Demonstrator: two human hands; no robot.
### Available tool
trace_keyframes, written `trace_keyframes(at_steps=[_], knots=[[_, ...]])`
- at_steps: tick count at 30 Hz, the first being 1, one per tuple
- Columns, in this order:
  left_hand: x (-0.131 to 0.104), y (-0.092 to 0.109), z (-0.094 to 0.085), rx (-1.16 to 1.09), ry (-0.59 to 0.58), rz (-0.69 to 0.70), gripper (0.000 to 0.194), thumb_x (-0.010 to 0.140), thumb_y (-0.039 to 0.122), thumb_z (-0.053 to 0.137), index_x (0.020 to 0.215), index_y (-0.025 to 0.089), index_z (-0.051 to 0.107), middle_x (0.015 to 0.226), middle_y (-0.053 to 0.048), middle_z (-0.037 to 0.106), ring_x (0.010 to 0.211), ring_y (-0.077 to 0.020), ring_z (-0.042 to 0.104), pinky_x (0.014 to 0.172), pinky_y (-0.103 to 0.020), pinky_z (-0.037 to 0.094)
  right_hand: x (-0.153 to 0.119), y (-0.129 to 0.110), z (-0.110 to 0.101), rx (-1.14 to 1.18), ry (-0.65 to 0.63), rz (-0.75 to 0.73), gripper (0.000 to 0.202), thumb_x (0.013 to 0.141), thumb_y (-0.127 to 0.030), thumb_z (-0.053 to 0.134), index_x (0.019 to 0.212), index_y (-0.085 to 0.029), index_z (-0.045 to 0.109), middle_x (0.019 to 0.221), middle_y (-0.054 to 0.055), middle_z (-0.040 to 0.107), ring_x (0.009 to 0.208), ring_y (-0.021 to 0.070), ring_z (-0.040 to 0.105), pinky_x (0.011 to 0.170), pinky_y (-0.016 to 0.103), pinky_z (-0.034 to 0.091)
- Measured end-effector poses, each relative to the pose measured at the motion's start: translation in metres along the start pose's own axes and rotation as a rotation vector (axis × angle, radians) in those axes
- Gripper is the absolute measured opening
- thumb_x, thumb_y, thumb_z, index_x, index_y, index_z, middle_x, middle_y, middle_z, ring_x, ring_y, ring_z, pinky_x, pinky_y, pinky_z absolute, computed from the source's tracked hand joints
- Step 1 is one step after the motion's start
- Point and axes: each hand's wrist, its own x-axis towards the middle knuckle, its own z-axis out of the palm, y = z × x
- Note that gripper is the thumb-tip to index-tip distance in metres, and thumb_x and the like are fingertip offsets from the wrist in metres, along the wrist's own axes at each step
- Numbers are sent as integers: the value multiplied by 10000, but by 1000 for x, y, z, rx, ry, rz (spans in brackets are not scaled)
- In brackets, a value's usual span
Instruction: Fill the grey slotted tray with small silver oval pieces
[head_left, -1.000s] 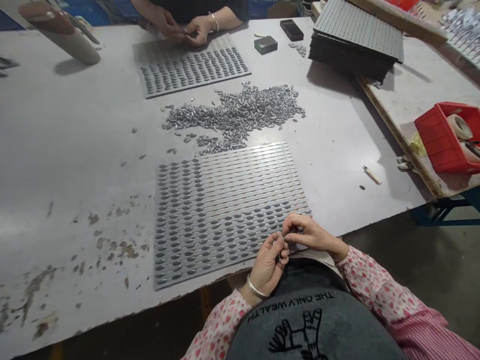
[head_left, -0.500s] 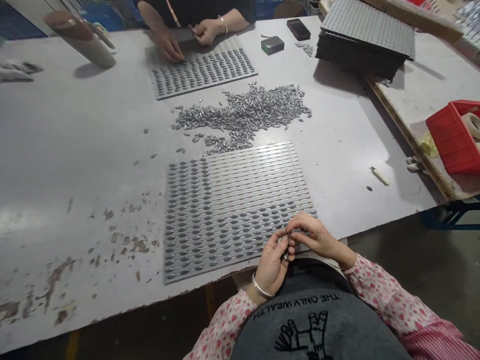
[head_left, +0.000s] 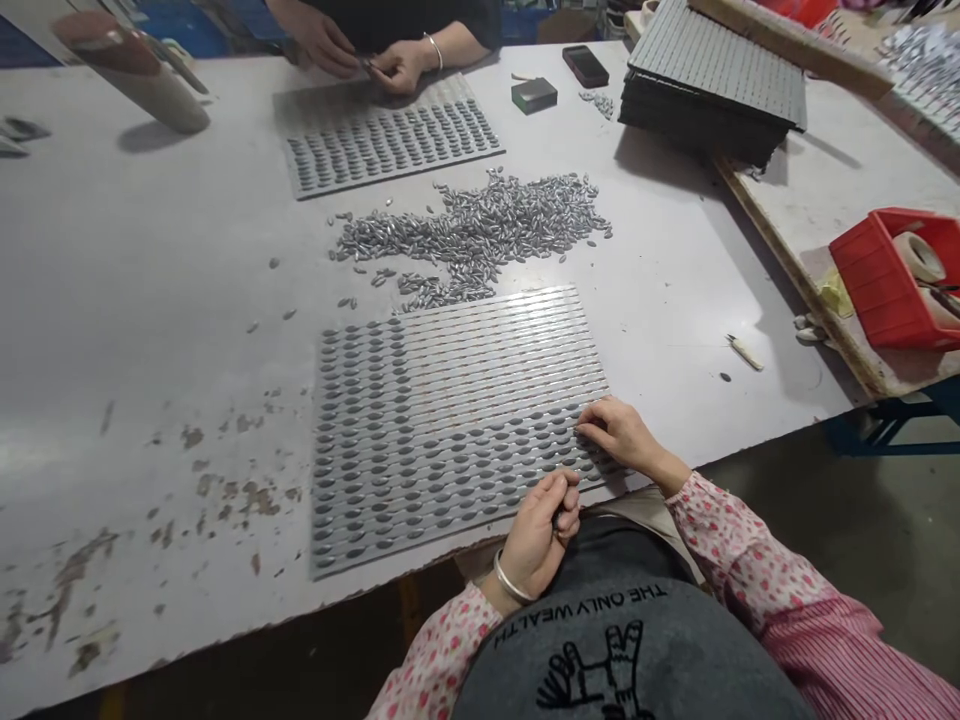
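Note:
A grey ridged panel lies near the table's front edge, with rows of dark oval pieces along its left side and lower part. My right hand is over the panel's lower right, fingertips pinched at the end of a row; whatever is between them is too small to make out. Just below the panel's front edge, my left hand is curled round some small dark oval pieces, partly hidden by its fingers. Behind the panel is a heap of loose silvery oval pieces.
Across the table, a person's hands are above a second panel. A stack of panels, a phone, a small dark box, a cutter and a red bin are around.
My right hand has parted from my left hand and moved up onto the panel. The other person's hands have drawn together and lifted off their panel. The view has shifted slightly.

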Motion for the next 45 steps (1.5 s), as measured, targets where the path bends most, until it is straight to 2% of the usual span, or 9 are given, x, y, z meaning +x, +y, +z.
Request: trace_keyframes(at_steps=[7, 10, 15, 18, 21, 25, 30, 41, 45], knots=[[-1, 1, 1, -22, -2, 34, 239, 764, 228, 623, 980, 141, 573, 750, -21, 557, 520, -43, 409, 458, -167, 318, 5, -5, 6, -169, 57, 3, 85, 833, -220, 552, 760, -180, 569, 776, 40, 591, 806, 184, 487, 737, 302, 390], [0, 0, 2, -11, 45, 54, 231, 734, 265, 670, 909, 153, 569, 758, -18, 569, 515, -37, 413, 449, -160, 316, 1, -11, -1, -23, 82, -2, 84, 829, -220, 557, 758, -176, 568, 761, 40, 579, 767, 174, 495, 712, 298, 398], [6, -3, 0, -90, 67, 60, 250, 668, 241, 735, 839, 130, 590, 698, 18, 520, 488, -11, 394, 407, -131, 293, -19, -29, -10, 315, -142, -135, 136, 809, -297, 603, 895, -191, 602, 778, 25, 587, 738, 149, 521, 670, 270, 416], [7, -3, 1, -126, 47, 21, 163, 721, 221, 687, 812, 121, 595, 688, 8, 544, 497, -19, 447, 411, -125, 340, -26, -33, -9, 375, -111, -113, 116, 828, -303, 578, 838, -190, 602, 766, 21, 594, 734, 142, 529, 677, 268, 420], [5, -1, 4, -165, 23, -28, 161, 812, 209, 574, 918, 94, 611, 864, -87, 633, 754, -120, 609, 634, -204, 506, -26, -25, -11, 362, 24, 26, 143, 849, -306, 538, 805, -185, 601, 755, 19, 601, 707, 140, 532, 640, 258, 419], [0, 3, 4, -159, -14, -86, 214, 813, 76, 511, 1007, 53, 597, 1063, -161, 630, 1034, -200, 581, 903, -279, 467, -21, -1, -14, 181, 194, 172, 113, 826, -281, 568, 790, -186, 617, 752, 18, 617, 749, 159, 527, 694, 287, 406], [-2, 1, 1, -50, -1, -128, 235, 820, 86, 513, 1043, 82, 587, 976, -121, 661, 828, -124, 637, 731, -194, 518, -19, 13, -4, 41, 197, 147, 114, 827, -282, 569, 776, -197, 626, 753, 20, 628, 767, 172, 509, 747, 318, 386], [-6, 5, 7, 43, -7, -35, 182, 820, 208, 565, 986, 151, 518, 899, -71, 653, 639, -78, 588, 525, -160, 470, -13, -2, 3, -129, 281, 196, 97, 813, -249, 570, 743, -183, 586, 734, 42, 582, 763, 193, 478, 736, 333, 379], [-4, 3, 7, 78, -42, 25, 293, 825, 265, 560, 1089, 161, 491, 887, -65, 645, 535, -54, 533, 438, -148, 397, -19, -16, -7, 96, 115, 62, 145, 840, -301, 540, 790, -188, 616, 765, 47, 588, 779, 183, 500, 746, 329, 404]])
